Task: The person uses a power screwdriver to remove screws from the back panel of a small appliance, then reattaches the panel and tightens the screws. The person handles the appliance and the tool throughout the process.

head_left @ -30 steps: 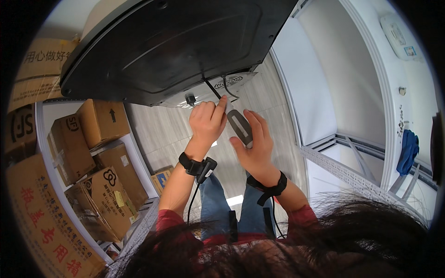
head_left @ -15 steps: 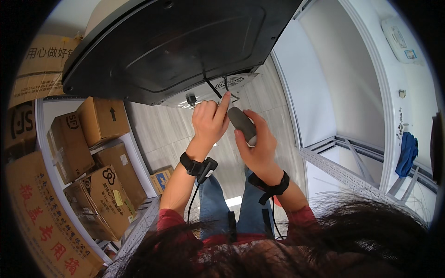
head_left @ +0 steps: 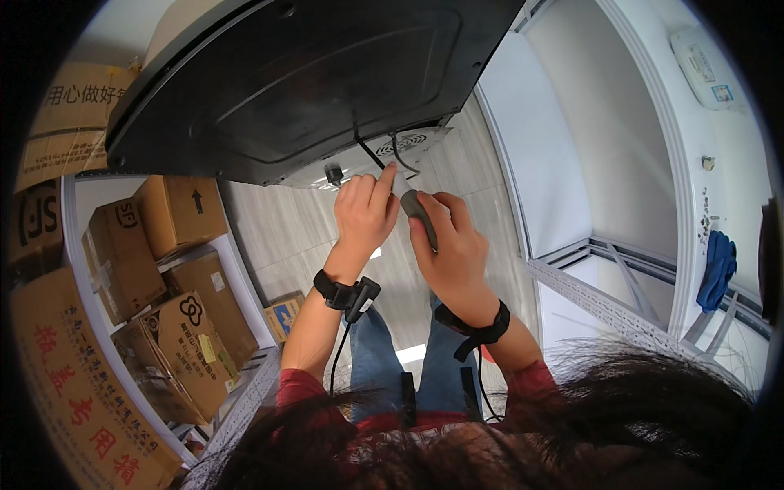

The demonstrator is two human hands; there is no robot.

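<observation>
My right hand (head_left: 457,253) is wrapped round a grey rounded cylinder-shaped tool (head_left: 420,219) with a paler front end, which points up and left. Close against it is my left hand (head_left: 361,212), its index finger stretched along the pale end and the other fingers curled in; what they pinch is hidden. A thick black cable (head_left: 369,151) comes down from under a large black panel (head_left: 327,90) and meets the left fingertip. Beside it a thinner dark cable (head_left: 398,155) loops down to the right. A black plug-like piece (head_left: 334,174) sticks out of the pale vented housing (head_left: 304,177).
At the left, cardboard boxes (head_left: 180,216) fill a rack. On the right stands a white metal frame (head_left: 604,302) with a blue cloth (head_left: 719,269) hanging from it. Straps with small devices (head_left: 359,298) and black cords sit on my wrists. Grey tiled floor (head_left: 269,229) lies below.
My right hand has turned and shifted slightly up, bringing the grey tool's front end against my left index finger. My left hand has moved a little to the left.
</observation>
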